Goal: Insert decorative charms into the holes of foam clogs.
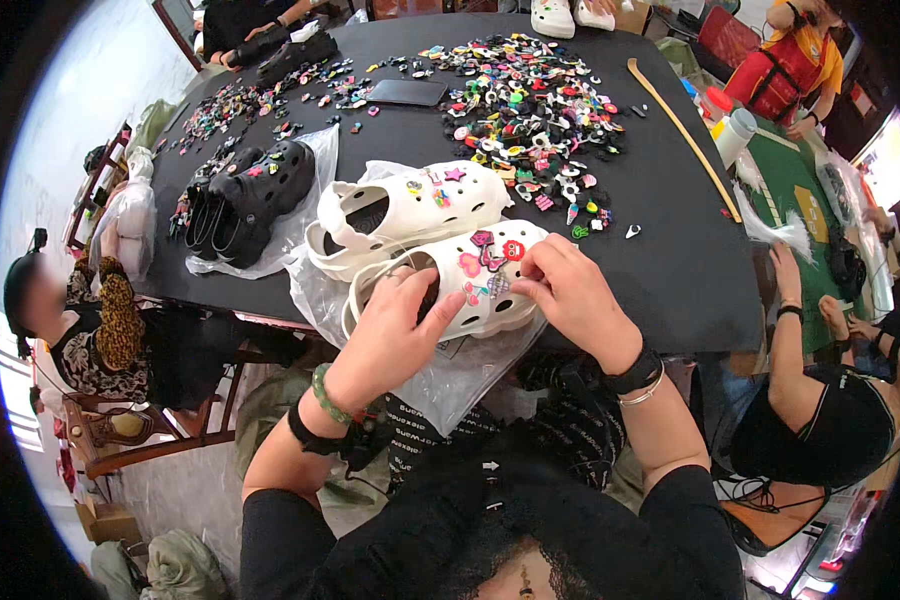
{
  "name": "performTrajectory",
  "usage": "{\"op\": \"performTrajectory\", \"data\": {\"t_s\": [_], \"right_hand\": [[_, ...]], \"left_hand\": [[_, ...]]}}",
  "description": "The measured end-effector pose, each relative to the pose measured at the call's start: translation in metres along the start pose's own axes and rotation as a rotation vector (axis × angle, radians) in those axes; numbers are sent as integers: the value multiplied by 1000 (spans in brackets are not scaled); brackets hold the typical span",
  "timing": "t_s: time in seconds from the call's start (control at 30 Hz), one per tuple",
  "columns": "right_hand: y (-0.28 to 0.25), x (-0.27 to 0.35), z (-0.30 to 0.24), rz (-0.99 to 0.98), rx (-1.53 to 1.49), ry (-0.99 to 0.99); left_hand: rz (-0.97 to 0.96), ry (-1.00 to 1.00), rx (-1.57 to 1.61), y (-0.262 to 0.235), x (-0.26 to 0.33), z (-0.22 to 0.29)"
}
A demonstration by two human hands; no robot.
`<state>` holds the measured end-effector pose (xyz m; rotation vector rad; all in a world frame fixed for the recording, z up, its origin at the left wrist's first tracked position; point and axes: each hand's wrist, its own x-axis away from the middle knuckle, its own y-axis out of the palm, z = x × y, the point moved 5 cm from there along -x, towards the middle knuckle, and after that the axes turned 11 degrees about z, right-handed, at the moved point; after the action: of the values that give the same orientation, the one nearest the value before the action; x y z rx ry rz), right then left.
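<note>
Nearest me on the table's front edge lies a white clog (455, 325) with colourful charms (485, 262) on its upper: hearts, a red one, cherries. My left hand (395, 315) grips it at the foot opening, fingers inside and thumb along the upper. My right hand (575, 295) is closed over the toe end, thumb and fingertips pinched together at the holes. Whatever they hold is hidden. Beyond it sits the other white clog (470, 195), with a pink star and other charms. Both rest on a crumpled clear plastic bag (450, 390).
Loose charms (530, 110) lie heaped across the black table (670, 270). A pair of black clogs (270, 190) stands on plastic at the left. Farther back lie a dark phone (407, 93) and, rightward, a long wooden stick (685, 135). Other people sit or work around the table.
</note>
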<state>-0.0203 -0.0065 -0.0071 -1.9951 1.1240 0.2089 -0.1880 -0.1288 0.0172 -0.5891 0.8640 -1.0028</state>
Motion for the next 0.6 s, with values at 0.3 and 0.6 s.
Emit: {"op": "performTrajectory", "data": {"t_s": [0.3,0.6], "right_hand": [[-1,-4,1,30,59,-87],[-15,-37,-21,-92,68,-245]], "left_hand": [[-252,-837,1489,47,-24,-12],[-258,-893,1348,68,-17,-21]]}}
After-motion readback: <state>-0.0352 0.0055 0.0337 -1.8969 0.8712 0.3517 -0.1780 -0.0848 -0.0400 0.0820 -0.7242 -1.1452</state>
